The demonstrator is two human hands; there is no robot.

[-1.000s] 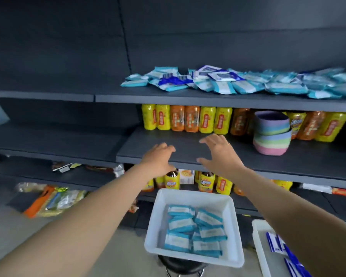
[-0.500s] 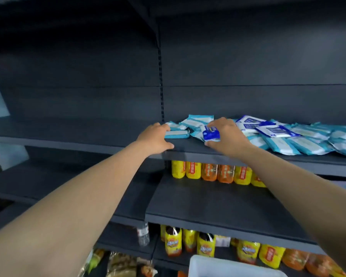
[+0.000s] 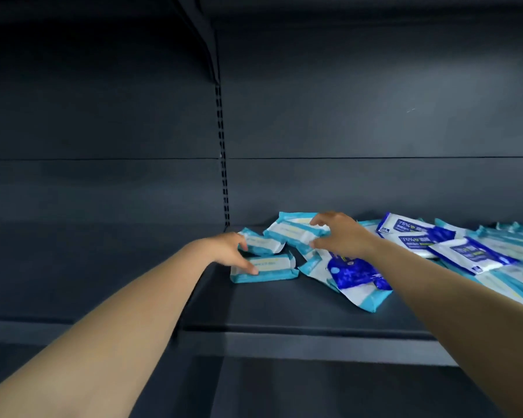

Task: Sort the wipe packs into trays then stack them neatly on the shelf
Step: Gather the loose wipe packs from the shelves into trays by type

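Light blue wipe packs and dark blue wipe packs (image 3: pixel 417 241) lie in a loose heap on the dark shelf (image 3: pixel 284 312). My left hand (image 3: pixel 231 254) is at the heap's left end. Its thumb rests on the nearest light blue pack (image 3: pixel 272 267) and its fingertips touch the pack behind it (image 3: pixel 263 245). My right hand (image 3: pixel 340 236) arches over a light blue pack (image 3: pixel 293 232), with the index finger at its far edge and the thumb at its near edge. A dark blue pack (image 3: pixel 357 276) lies just below my right wrist. No tray is in view.
The heap stretches to the right edge of the shelf. A slotted upright (image 3: pixel 222 164) divides the dark back wall. To the left of the heap is the neighbouring shelf board (image 3: pixel 73 267). The shelf's front lip (image 3: pixel 299 345) runs below my arms.
The view has risen, so the trays and bottle shelves have dropped out of sight. Both hands went from the middle shelf up to the wipe heap; my right hand moved onto a light blue pack.
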